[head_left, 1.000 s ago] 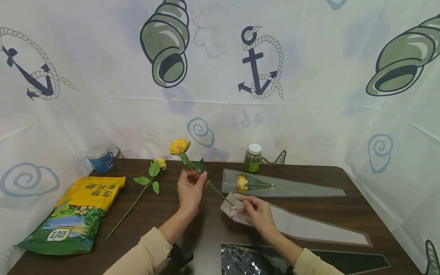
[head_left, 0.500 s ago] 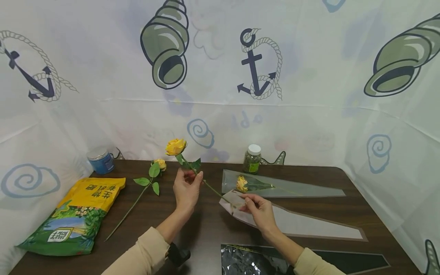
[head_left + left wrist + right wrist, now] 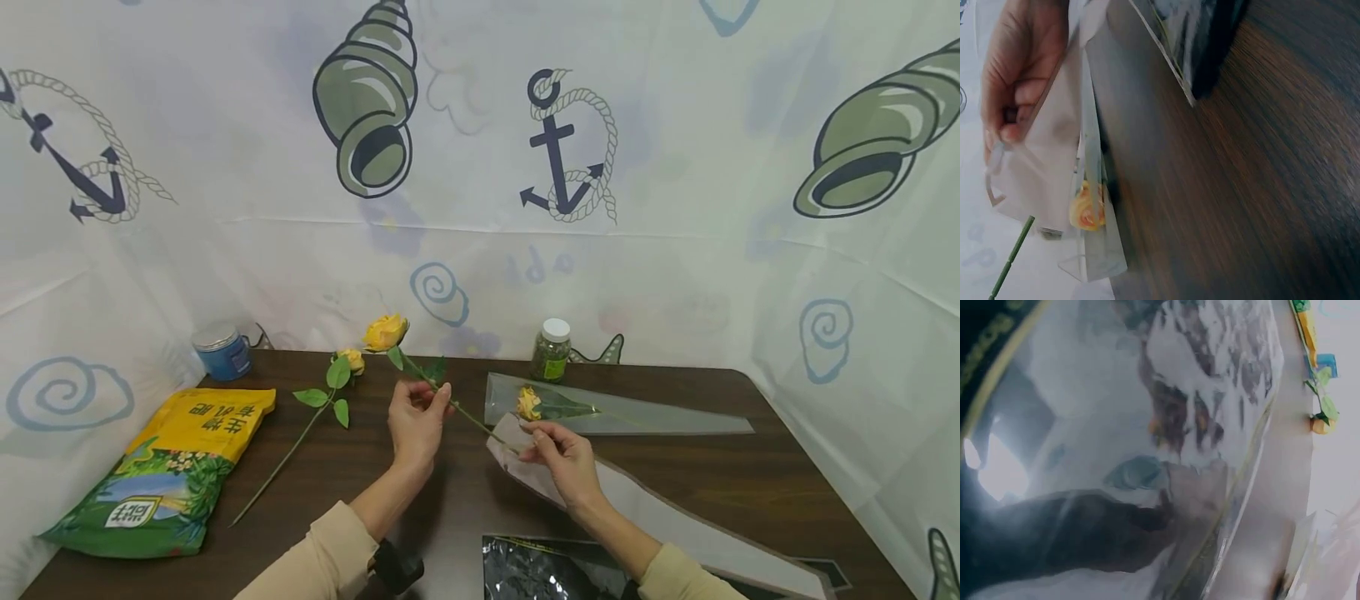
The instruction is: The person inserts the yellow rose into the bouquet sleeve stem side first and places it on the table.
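Note:
My left hand (image 3: 417, 425) pinches the stem of a yellow rose (image 3: 386, 332) between thumb and fingers, its bloom tilted up and to the left. The rose's stem (image 3: 1010, 259) slants down to the wide mouth of a long pale flower sleeve (image 3: 637, 500). My right hand (image 3: 566, 467) pinches the sleeve near that mouth. Whether the stem's tip lies inside the sleeve or in front of it, I cannot tell. In the left wrist view the right hand (image 3: 1025, 69) grips the sleeve's edge. The right wrist view mostly shows a glossy clear-and-black package (image 3: 1104, 381).
Behind lies a clear sleeve (image 3: 675, 417) with a wrapped yellow rose (image 3: 529, 403), beside a white-capped jar (image 3: 552, 354). Left are a loose yellow rose (image 3: 339, 371), a yellow-green bag (image 3: 161, 479) and a blue jar (image 3: 222, 354). The black package (image 3: 547, 571) lies in front.
The pale sleeve's narrow end has swung toward the front edge, over the black package. My left hand moved slightly left with the rose, then back right. Both grips stay.

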A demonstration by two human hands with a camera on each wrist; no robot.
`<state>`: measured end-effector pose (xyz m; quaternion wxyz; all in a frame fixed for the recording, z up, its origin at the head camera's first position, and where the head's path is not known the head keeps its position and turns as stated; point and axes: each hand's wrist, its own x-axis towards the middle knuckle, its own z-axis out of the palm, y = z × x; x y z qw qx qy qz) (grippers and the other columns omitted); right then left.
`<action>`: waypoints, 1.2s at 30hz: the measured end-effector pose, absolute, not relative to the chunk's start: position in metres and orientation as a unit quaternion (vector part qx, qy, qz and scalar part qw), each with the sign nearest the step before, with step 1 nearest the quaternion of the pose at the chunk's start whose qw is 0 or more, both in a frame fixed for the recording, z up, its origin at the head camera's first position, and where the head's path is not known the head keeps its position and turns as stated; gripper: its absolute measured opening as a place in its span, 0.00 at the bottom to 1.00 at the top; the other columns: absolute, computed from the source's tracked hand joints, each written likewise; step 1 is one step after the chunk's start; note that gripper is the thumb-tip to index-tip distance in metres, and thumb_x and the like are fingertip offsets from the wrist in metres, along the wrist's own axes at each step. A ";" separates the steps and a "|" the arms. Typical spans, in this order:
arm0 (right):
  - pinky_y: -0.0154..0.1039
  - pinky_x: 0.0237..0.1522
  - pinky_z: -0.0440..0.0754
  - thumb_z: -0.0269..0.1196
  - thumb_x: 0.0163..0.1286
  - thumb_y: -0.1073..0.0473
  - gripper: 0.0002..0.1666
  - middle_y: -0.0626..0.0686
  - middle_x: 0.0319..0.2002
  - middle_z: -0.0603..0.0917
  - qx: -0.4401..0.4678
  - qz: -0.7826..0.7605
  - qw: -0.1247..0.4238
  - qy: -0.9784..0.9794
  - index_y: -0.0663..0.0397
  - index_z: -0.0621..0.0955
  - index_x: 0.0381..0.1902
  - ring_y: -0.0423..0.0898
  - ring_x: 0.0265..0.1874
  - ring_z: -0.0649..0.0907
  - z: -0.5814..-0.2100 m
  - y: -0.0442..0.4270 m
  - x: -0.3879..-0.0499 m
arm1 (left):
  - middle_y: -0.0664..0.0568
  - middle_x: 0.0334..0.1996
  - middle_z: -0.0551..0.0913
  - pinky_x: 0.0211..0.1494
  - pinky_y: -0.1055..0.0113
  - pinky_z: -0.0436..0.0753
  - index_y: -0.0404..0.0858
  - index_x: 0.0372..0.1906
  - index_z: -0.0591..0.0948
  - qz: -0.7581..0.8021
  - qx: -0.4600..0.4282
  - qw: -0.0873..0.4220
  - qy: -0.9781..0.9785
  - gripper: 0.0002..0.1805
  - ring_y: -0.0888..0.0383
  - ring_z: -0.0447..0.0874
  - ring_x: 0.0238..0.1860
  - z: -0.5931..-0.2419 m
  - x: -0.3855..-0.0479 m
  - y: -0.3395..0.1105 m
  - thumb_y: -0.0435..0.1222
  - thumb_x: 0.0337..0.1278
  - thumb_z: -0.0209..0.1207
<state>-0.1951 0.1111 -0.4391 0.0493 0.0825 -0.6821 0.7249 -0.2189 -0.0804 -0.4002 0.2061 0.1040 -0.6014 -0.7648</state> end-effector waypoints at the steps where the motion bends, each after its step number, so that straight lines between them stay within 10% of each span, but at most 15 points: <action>1: 0.34 0.35 0.84 0.54 0.70 0.68 0.13 0.70 0.43 0.81 0.083 0.727 0.052 -0.680 0.76 0.79 0.44 0.39 0.23 0.83 -0.439 0.111 -0.195 | 0.51 0.28 0.68 0.29 0.74 0.83 0.29 0.37 0.69 -0.758 0.104 0.211 -0.608 0.12 0.66 0.75 0.26 -0.401 -0.219 -0.082 0.24 0.52 0.62; 26: 0.34 0.36 0.84 0.54 0.70 0.67 0.14 0.71 0.46 0.79 0.148 0.710 0.067 -0.685 0.75 0.78 0.45 0.37 0.25 0.83 -0.434 0.099 -0.201 | 0.52 0.28 0.73 0.30 0.76 0.81 0.28 0.36 0.72 -0.757 0.093 0.152 -0.629 0.13 0.67 0.76 0.26 -0.424 -0.200 -0.051 0.26 0.49 0.65; 36: 0.33 0.37 0.84 0.55 0.70 0.66 0.13 0.70 0.45 0.80 0.135 0.712 0.068 -0.686 0.74 0.79 0.45 0.38 0.25 0.83 -0.434 0.102 -0.204 | 0.46 0.34 0.78 0.38 0.64 0.85 0.27 0.43 0.75 -0.771 0.060 0.158 -0.614 0.13 0.61 0.84 0.30 -0.427 -0.201 -0.057 0.35 0.62 0.58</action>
